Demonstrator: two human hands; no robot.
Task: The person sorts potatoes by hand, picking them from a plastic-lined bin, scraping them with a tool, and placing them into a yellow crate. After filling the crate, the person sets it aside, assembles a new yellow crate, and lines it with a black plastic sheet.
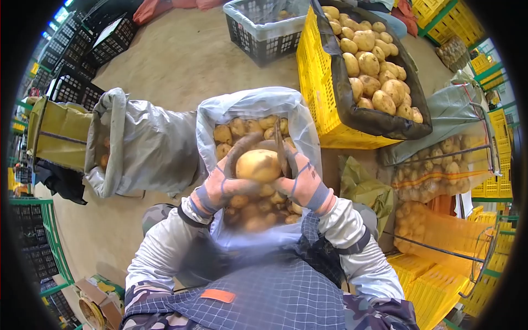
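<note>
Between my two gloved hands is a large yellow-brown potato [258, 166]. My left hand [224, 179] curls around its left side, dark fingertips over the top and thumb below. On the other side, my right hand [301, 180] grips it with fingers along its right edge and thumb near the bottom. Both gloves are pink with dark, dirty fingers. Directly underneath stands a crate lined with clear plastic [250, 102], holding many potatoes [237, 127]. The potatoes nearest my body are blurred, and my hands hide part of the contents.
A yellow crate [316, 82] with a dark lining, heaped with potatoes, stands at upper right. Left is a grey sack [148, 143] held open. A black lined crate [256, 38] sits ahead. Mesh bags of potatoes [434, 176] hang on frames at right, beside stacked yellow crates [434, 291].
</note>
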